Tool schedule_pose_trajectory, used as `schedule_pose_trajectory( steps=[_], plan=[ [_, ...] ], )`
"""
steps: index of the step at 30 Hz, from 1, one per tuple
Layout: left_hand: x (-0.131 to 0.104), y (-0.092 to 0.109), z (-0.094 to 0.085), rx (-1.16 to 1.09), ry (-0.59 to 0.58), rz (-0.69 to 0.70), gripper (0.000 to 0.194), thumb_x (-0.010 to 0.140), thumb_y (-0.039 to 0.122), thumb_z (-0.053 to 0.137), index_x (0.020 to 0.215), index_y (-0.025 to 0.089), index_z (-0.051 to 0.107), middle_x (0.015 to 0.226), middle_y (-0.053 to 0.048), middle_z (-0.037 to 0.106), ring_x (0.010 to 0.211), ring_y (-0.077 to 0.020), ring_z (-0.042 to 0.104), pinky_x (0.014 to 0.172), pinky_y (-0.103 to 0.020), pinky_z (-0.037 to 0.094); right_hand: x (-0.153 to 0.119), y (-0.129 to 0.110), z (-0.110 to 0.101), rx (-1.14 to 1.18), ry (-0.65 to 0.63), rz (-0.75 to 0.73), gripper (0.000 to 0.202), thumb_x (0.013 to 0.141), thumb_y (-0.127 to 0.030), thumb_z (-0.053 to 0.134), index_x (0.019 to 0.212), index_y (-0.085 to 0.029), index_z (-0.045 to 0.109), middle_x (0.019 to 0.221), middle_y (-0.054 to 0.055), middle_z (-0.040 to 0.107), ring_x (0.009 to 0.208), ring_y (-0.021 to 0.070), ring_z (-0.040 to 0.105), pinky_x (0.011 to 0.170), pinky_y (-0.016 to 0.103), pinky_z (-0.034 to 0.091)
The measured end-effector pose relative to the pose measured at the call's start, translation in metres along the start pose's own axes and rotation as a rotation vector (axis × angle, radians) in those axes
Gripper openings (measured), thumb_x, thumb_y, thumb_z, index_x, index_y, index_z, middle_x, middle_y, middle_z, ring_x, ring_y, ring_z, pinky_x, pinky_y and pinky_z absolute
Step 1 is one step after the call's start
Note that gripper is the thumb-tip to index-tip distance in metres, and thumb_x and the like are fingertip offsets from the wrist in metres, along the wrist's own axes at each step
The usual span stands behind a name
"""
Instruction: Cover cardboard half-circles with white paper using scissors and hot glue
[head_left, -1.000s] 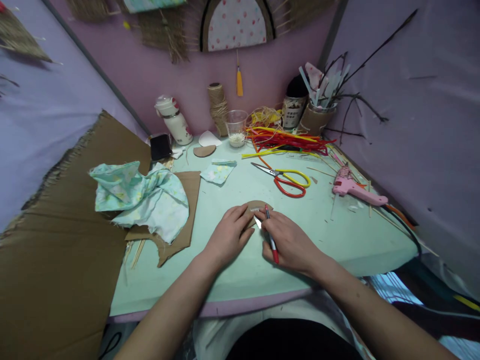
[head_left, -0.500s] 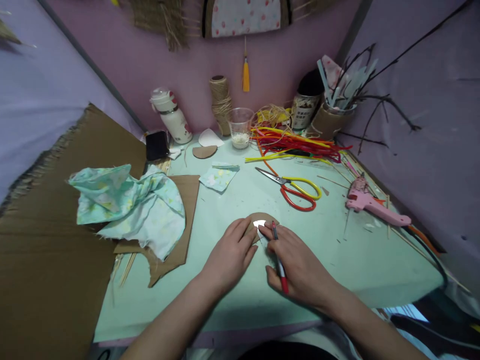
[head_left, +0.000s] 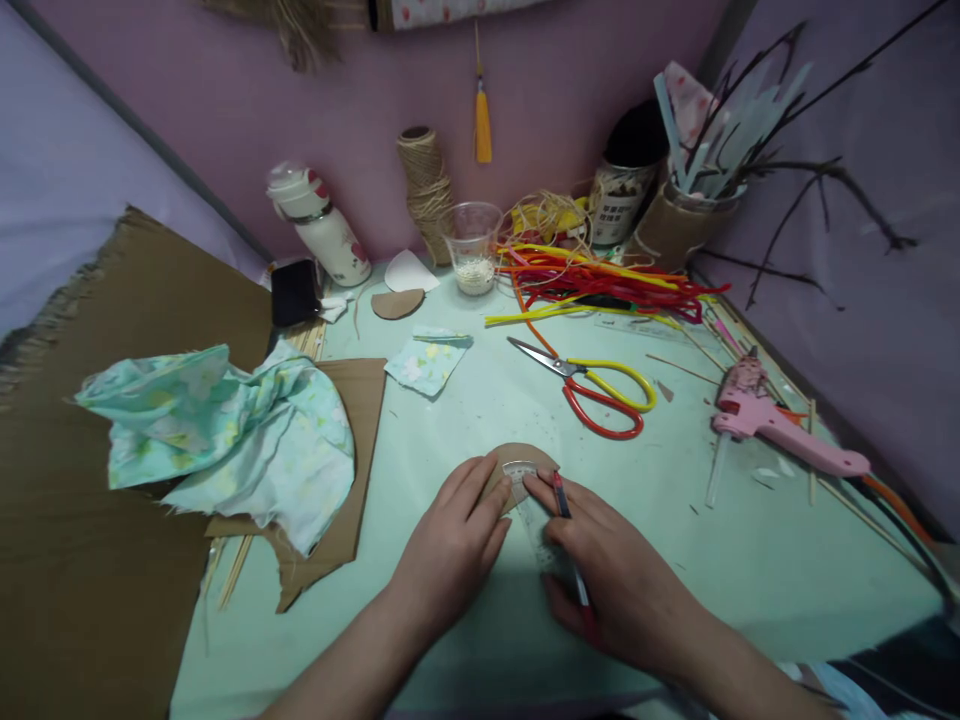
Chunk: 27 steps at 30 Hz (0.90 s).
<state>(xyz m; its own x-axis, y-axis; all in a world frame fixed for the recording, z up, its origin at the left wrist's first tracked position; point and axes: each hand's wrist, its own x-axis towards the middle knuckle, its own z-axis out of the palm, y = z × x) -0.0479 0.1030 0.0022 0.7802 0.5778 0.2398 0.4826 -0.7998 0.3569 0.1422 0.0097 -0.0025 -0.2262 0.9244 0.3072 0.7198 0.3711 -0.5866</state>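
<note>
- The surface (head_left: 450, 430), pale green, runs beneath everything on it.
- A large cardboard sheet (head_left: 75, 480) leans along its left side.
- A cut board (head_left: 367, 420) lies flat near that sheet, its lower edge curved in.
- Green floral cloth (head_left: 247, 430) is heaped over the board, hiding much of it.
- The right hand (head_left: 619, 560) has its grip clamped on a pen, fingertips pressing a clear ruler.
- The left hand (head_left: 454, 540) lies palm down, its grip not clamped on anything, fingertips on the card.
- Red and yellow stems (head_left: 615, 285) are bundled at the back, right of the cup.
- A pink glue gun (head_left: 780, 425) lies far right, well apart from the hands.
- Scissors (head_left: 566, 372) rest beyond the hands, blades together, pointing back and left.
- A white bottle (head_left: 330, 235) stands back left.
- A clear cup (head_left: 474, 240) holds small pale bits.
- The round-edged card (head_left: 525, 453) lies on the surface, between and under both hands' fingertips.
- The ruler (head_left: 523, 485) lies partly over the card.
- The pen (head_left: 582, 585) slants through the right hand, its upper end near the card's right edge.
</note>
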Motion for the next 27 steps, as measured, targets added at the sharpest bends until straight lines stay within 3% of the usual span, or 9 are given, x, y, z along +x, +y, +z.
schedule_pose_trajectory(
  steps=[12,27],
  plan=[
    [0.0003,0.0011,-0.0001,-0.021,-0.018,-0.032,0.039,0.089,0.016,0.052,0.127,0.018,0.057,0.138,-0.015,0.055,0.127,-0.0300,0.052,0.101,-0.050,0.051,0.0024,-0.0008,-0.0015,0.016,0.031,0.015,0.038,0.068,-0.008,0.055,0.104,-0.021,0.051,0.143,0.018,0.051,0.131,0.0324,0.049,0.101,0.056,0.050],
    [0.0010,0.0031,-0.0011,-0.024,-0.005,-0.018,0.035,0.090,0.018,0.053,0.125,0.016,0.057,0.136,-0.016,0.055,0.125,-0.0293,0.051,0.101,-0.049,0.050,-0.0021,0.0014,0.0022,-0.061,0.006,-0.028,0.026,0.073,-0.012,0.057,0.097,-0.020,0.050,0.144,0.018,0.049,0.132,0.0333,0.046,0.104,0.055,0.047]
  ],
)
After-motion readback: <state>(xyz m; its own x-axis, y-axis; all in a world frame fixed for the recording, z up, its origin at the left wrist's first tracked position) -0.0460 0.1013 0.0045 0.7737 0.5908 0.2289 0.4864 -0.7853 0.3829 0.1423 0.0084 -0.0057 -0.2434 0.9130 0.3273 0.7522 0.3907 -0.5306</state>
